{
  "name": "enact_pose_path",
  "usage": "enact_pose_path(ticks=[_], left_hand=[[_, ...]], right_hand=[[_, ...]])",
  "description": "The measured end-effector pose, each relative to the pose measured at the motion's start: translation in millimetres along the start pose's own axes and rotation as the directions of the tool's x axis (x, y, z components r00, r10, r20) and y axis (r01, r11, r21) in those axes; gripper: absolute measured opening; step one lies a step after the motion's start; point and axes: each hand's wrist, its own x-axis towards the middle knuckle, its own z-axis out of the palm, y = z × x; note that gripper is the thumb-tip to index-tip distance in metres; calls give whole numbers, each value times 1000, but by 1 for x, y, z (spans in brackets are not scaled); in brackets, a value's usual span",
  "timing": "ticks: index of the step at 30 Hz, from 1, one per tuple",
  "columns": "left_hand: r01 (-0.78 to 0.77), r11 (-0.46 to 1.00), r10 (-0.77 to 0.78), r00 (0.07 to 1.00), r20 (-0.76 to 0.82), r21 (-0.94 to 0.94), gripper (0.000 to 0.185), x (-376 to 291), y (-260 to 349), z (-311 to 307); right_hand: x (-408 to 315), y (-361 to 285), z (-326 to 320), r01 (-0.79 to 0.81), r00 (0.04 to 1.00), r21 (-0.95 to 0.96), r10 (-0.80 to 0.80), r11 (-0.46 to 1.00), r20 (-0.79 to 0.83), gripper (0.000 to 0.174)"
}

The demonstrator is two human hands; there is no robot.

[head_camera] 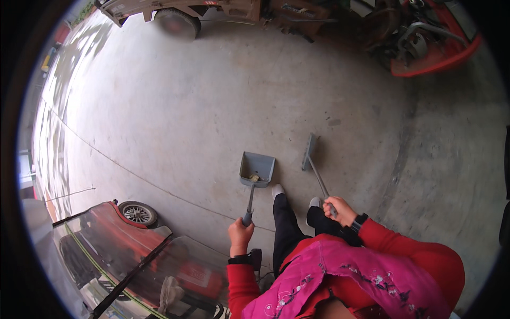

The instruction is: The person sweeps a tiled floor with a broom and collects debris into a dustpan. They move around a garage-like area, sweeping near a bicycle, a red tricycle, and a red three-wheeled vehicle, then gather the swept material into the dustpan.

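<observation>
My left hand [241, 235] is closed around the handle of a grey long-handled dustpan [257, 165]. The pan hangs over or rests on the concrete floor in front of my feet; which of the two I cannot tell. Some light and dark debris [254, 178] lies inside it, near the handle side. My right hand [339, 211] grips the stick of a broom [308, 152] with a narrow grey head. The broom head is to the right of the dustpan, apart from it, with its long side pointing away from me.
A red vehicle with a spoked wheel [137, 214] and clear covering stands at the lower left. Across the top are a brown cargo vehicle [235, 11] and a red vehicle front [434, 65]. Concrete floor [179, 111] with a long thin seam lies between them.
</observation>
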Motion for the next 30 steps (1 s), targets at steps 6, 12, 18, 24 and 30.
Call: enact_pose_path(ticks=[6, 12, 18, 24, 30], left_hand=[[20, 999, -19, 999, 40, -28, 26, 8, -17, 8], [14, 1000, -14, 1000, 8, -12, 27, 8, -11, 15], [79, 990, -75, 997, -33, 115, 30, -19, 28, 21], [102, 983, -89, 992, -90, 150, 32, -29, 86, 39], [122, 974, -106, 990, -92, 189, 31, -34, 118, 40]], right_hand=[[61, 25, 36, 5, 1000, -139, -1, 990, 24, 11], [18, -13, -16, 135, 986, -18, -132, 991, 105, 10], [-44, -55, -132, 296, 945, 28, -289, 955, -153, 7], [7, -121, -225, 385, 888, -43, -382, 922, -257, 8], [71, -102, -173, 276, 956, 198, -245, 941, -163, 8]])
